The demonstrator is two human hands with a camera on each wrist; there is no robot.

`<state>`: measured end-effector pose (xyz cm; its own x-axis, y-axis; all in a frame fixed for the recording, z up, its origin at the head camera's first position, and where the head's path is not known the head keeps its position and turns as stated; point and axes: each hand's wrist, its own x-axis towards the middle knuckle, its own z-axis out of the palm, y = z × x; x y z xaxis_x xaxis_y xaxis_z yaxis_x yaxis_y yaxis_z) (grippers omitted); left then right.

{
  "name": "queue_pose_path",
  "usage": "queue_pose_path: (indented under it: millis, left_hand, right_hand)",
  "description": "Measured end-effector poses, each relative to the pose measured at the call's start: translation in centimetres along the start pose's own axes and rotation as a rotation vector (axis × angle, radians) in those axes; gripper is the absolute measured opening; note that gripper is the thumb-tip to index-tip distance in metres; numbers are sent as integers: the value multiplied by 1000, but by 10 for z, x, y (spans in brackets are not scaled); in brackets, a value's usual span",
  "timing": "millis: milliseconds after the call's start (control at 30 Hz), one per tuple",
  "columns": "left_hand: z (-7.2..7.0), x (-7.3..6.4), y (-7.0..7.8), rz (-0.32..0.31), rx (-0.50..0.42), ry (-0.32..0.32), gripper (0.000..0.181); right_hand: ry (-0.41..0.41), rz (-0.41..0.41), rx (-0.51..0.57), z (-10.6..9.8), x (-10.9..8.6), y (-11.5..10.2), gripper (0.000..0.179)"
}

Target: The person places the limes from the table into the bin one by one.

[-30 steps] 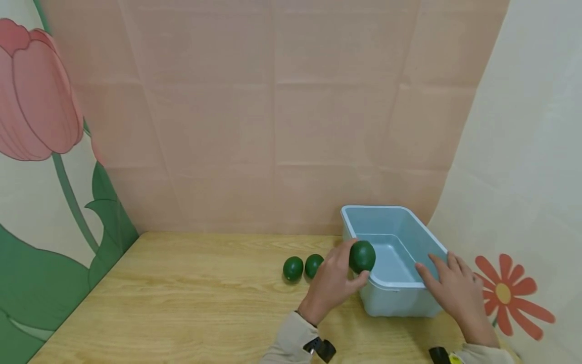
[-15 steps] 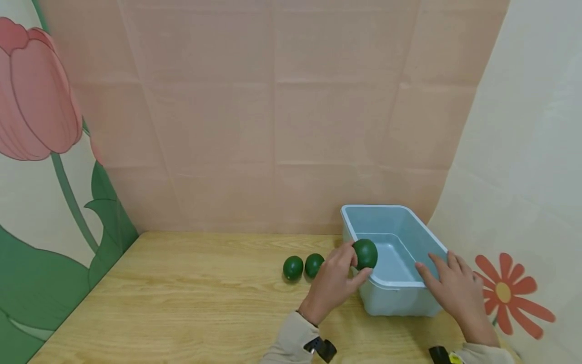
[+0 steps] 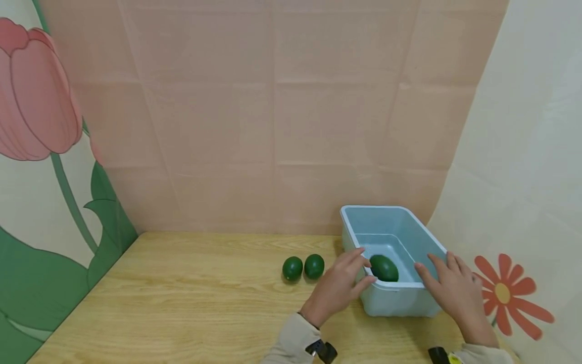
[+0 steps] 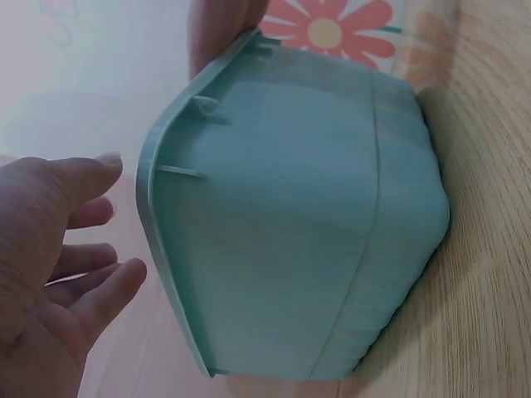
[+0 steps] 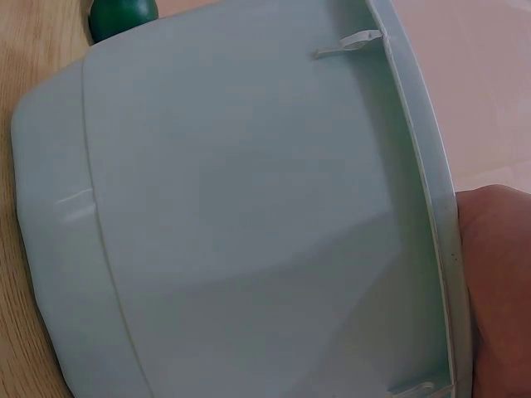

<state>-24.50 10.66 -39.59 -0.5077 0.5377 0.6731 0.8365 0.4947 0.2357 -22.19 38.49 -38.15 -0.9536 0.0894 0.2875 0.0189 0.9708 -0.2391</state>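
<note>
A dark green avocado (image 3: pixel 384 268) lies in the near left part of the light blue plastic bin (image 3: pixel 402 303). My left hand (image 3: pixel 337 287) is at the bin's left rim with fingers and thumb spread and nothing between them. In the left wrist view, that hand (image 4: pixel 62 257) is beside the rim, its fingertips apart from it. My right hand (image 3: pixel 456 288) rests over the bin's near right rim with its fingers extended. In the right wrist view, only part of this hand (image 5: pixel 498 282) shows at the rim. Two more avocados (image 3: pixel 292 269) (image 3: pixel 314 266) sit on the table left of the bin.
The wooden table (image 3: pixel 191 298) runs to a pinkish backdrop (image 3: pixel 273 126) behind it. A pale wall cloth with a red flower (image 3: pixel 502 293) stands close on the bin's right side. A tulip-printed cloth (image 3: pixel 41 101) borders the left.
The avocado has left my left hand and now lies in the bin. My left fingers have spread, staying near the rim. The right hand and the other two avocados have not moved.
</note>
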Motion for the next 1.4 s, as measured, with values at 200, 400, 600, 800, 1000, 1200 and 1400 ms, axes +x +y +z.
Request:
queue_pose_path:
  millis: [200,400,600,800,1000,1200,1400]
  left_hand:
    - [-2,0,0,3,31,-24,28]
    - [-3,-1,-2,9,36,-35,30]
    - [-2,-3,-2,28,60,-34,32]
    - [-1,-1,-6,56,76,-14,31]
    - [-3,1,-8,62,82,10,30]
    - [-3,0,-10,60,76,15,30]
    - [-4,-2,-11,47,70,14,32]
  right_hand:
    - [-4,5,-5,1,2,0,80]
    - [-18,8,0,0,2,0,81]
    - [-23,12,-1,0,0,-1,82]
    - [-32,21,-6,-1,2,-1,83]
    - [-8,7,2,-2,1,0,78]
    - [11,-8,11,-2,-1,-1,76]
    - [6,-8,10,-1,-1,0,76]
